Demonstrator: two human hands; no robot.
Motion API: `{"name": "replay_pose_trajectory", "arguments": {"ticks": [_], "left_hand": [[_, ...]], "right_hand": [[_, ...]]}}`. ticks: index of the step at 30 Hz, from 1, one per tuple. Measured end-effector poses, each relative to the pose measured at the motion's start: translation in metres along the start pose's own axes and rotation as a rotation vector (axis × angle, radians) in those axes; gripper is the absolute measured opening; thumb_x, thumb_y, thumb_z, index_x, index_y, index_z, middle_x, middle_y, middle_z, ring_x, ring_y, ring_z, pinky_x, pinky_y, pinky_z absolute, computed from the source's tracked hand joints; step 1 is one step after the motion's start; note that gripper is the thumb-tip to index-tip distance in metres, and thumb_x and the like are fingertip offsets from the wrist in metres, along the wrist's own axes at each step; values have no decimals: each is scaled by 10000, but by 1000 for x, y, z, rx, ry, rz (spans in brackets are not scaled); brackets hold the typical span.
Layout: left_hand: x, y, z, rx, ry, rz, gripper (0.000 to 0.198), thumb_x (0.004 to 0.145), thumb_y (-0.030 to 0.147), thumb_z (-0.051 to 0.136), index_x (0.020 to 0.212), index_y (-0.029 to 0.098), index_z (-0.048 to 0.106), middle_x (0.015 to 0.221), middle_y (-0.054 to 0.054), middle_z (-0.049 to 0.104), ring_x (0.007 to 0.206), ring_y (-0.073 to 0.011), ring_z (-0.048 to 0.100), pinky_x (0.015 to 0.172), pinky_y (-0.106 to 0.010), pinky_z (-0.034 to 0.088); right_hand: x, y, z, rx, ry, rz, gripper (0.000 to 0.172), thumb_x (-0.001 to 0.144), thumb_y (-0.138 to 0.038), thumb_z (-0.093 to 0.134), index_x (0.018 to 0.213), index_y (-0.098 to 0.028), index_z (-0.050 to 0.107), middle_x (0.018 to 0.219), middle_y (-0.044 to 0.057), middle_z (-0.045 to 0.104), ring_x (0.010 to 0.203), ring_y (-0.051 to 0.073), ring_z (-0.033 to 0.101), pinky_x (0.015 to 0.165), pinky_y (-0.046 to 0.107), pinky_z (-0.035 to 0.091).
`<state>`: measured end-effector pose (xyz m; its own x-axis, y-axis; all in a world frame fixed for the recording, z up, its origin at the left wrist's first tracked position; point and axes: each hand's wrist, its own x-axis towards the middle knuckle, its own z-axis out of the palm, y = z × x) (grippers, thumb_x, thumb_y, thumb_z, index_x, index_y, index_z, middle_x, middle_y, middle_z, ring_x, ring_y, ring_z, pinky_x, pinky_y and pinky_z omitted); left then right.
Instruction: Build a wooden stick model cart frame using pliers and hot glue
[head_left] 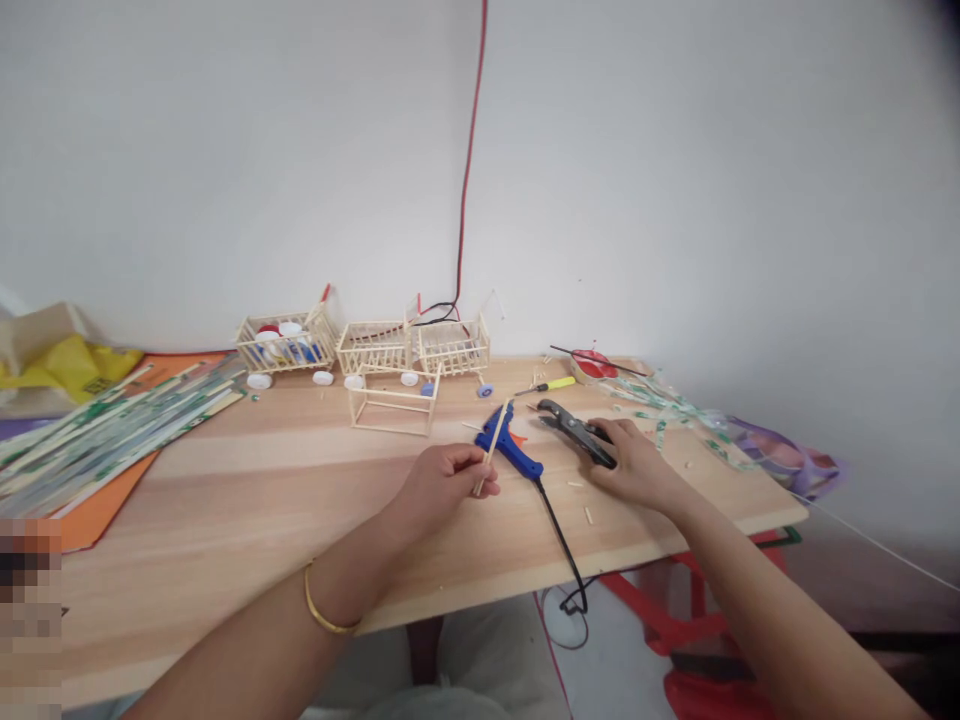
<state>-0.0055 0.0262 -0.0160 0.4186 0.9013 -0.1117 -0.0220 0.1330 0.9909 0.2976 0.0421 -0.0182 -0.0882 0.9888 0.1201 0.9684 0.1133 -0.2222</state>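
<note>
Thin wooden stick [493, 446], poss. more than one, can't tell count; pinched near its lower end betw. thumb & fingers of L hand [450, 474], fingertips closed on it; held up over table [300, 490]; long axis slants up & a bit to R from L fingers, far end pointing away from wearer twd wall, passing in front of blue glue gun [528, 464] in this view.

R hand [631, 464] at pliers [576, 434]; fingers part-curled, thumb & forefinger apart across handles, touching; can't tell how firm the hold; pliers' long axis runs fwd & L from R fingers, jaws away from palm.

Glue gun lies betw. both hands, just R of L fingertips; its black cord [559, 528] trails twd wearer; small stick offcuts [589, 516] betw. cord & R thumb; yellow-handled screwdriver [559, 384] beyond pliers, fwd of R fingers; red dish [592, 366] farther fwd.

Fwd-L of L fingers: bare stick frame [391, 432]; behind it, three slatted carts in a row, leftmost [289, 346] w/ coloured caps inside; far L of L fingers, heap of wrapped sticks [127, 430] on orange sheet [105, 518].
</note>
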Motion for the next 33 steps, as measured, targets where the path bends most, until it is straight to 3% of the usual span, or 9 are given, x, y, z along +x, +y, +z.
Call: {"name": "replay_pose_trajectory", "arguments": {"ticks": [4, 7, 13, 17, 26, 33], "left_hand": [[1, 1, -1, 107, -15, 26, 181, 764, 305, 564, 689, 147, 608, 663, -7, 609, 752, -154, 645, 701, -243, 482], [2, 3, -4, 152, 1, 36, 189, 779, 314, 557, 702, 149, 610, 676, -11, 624, 751, -155, 646, 691, -242, 481], [5, 0, -6, 124, 59, 28, 226, 752, 367, 615, 770, 143, 640, 759, -39, 672, 750, -168, 654, 721, -275, 508], [3, -2, -6, 136, 63, 69, 223, 780, 370, 598, 774, 151, 637, 799, -42, 681, 789, -175, 659, 763, -287, 509], [-7, 7, -1, 364, 86, 255, 194, 845, 314, 516, 835, 179, 656, 807, -15, 697, 786, -154, 660, 742, -231, 477], [-12, 14, -1, 600, 105, 369, 219, 868, 260, 464, 793, 201, 661, 777, 4, 704, 754, -141, 636, 704, -220, 431]], "right_hand": [[2, -18, -5, 197, 122, -109, 568, 653, -233, 569, 1212, -184, 481, 1144, 95, 552, 1051, 256, 533, 923, 362, 412], [2, -33, -13, 305, 141, -161, 489, 707, -265, 560, 1183, -173, 495, 1095, 89, 572, 993, 238, 554, 869, 351, 442], [-12, -56, -32, 419, -26, -269, 475, 670, -189, 554, 1142, -195, 510, 1075, 68, 597, 945, 217, 567, 819, 327, 457], [-25, -65, -41, 401, -146, -254, 416, 674, -168, 529, 1089, -202, 536, 970, 39, 627, 836, 183, 583, 746, 286, 466], [-42, -80, -36, 407, -159, -292, 541, 685, -131, 531, 1218, -218, 501, 1107, 70, 608, 938, 196, 591, 819, 302, 470], [-42, -90, -27, 358, -138, -287, 508, 667, -132, 544, 1166, -219, 513, 1028, 57, 626, 827, 177, 600, 729, 274, 476]]}}
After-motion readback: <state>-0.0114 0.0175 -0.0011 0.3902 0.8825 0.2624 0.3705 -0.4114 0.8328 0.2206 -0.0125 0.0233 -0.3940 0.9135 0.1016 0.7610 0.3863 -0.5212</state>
